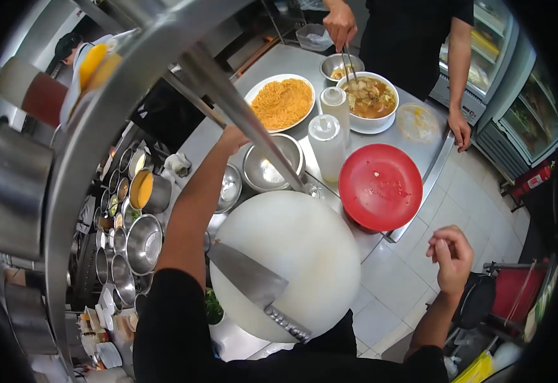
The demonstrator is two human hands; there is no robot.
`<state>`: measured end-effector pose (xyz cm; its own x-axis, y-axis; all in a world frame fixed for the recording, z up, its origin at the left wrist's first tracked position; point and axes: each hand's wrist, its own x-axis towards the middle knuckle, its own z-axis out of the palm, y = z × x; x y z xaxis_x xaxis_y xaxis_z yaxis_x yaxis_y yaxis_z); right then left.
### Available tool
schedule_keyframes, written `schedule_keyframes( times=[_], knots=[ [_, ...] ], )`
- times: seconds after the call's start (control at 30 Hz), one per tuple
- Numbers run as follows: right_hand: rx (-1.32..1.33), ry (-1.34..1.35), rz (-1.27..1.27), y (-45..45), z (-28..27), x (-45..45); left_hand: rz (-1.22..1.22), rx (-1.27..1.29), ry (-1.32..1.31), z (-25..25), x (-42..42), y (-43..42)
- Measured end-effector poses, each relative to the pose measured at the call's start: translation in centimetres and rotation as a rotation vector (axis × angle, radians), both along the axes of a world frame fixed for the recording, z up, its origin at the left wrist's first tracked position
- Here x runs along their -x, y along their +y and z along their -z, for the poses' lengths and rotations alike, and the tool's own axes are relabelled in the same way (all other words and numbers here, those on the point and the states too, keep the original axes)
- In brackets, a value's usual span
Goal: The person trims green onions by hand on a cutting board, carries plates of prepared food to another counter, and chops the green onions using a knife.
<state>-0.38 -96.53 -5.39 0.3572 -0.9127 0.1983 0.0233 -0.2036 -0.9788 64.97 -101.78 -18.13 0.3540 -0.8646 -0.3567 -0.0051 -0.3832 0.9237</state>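
Note:
My left hand [232, 138] reaches to the far side of the table, beside the metal post and close to a white plate [251, 102] of orange noodles [282, 103]. The post hides its fingers, so any grip there is unclear. My right hand [452, 253] hangs in the air over the floor, right of the red plate [381, 185]. Its fingers are loosely curled and no object shows in them. Before me is a round white cutting board [304, 249], with a cleaver [253, 277] lying across its left and near part.
Two clear squeeze bottles [327, 143] and a metal bowl [272, 163] stand beyond the board. Across the table, a person's hand [341, 27] holds tongs in a white bowl of soup [373, 96]. A metal shelf frame [196, 60] crosses overhead. Metal containers [145, 242] line the left.

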Motion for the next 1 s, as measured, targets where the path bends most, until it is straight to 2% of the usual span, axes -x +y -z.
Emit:
schedule_keyframes(
  times=[0.07,0.13,0.17,0.27,0.3,0.43,0.53,0.73,0.87,0.9,1.0],
  knots=[
    [-0.016,0.017,0.066,-0.3,1.2,1.1,0.010,-0.110,-0.202,-0.6,1.8,-1.0],
    [-0.066,0.028,0.078,-0.6,2.2,1.9,-0.332,-0.176,0.396,-1.1,3.5,-2.9],
    [-0.083,0.039,0.083,-0.7,2.6,2.2,-0.358,-0.130,0.351,-1.7,4.6,-3.1],
    [-0.127,0.086,0.084,-1.3,3.6,2.2,-0.137,-0.093,0.486,-1.3,3.7,-2.8],
    [-0.146,0.096,0.077,-1.4,4.1,2.1,-0.147,-0.092,0.549,-0.9,3.3,-3.2],
    [-0.173,0.137,0.020,-1.4,5.0,1.7,-0.278,-0.032,0.446,-0.4,4.1,-3.6],
    [-0.156,0.160,0.000,-1.6,5.3,1.5,-0.245,0.068,0.318,-0.8,4.3,-3.6],
    [-0.201,0.140,0.004,-1.9,4.7,1.7,-0.302,0.208,0.220,-2.7,5.2,-2.9],
    [-0.176,0.114,-0.003,-2.0,4.0,1.3,-0.329,0.325,0.336,-7.7,8.8,-0.7],
    [-0.173,0.108,-0.004,-2.1,3.8,1.1,-0.258,0.429,0.368,-7.4,7.9,0.1],
    [-0.162,0.081,-0.019,-2.0,3.1,0.3,-0.234,0.459,0.369,-3.8,2.6,1.0]
  ],
)
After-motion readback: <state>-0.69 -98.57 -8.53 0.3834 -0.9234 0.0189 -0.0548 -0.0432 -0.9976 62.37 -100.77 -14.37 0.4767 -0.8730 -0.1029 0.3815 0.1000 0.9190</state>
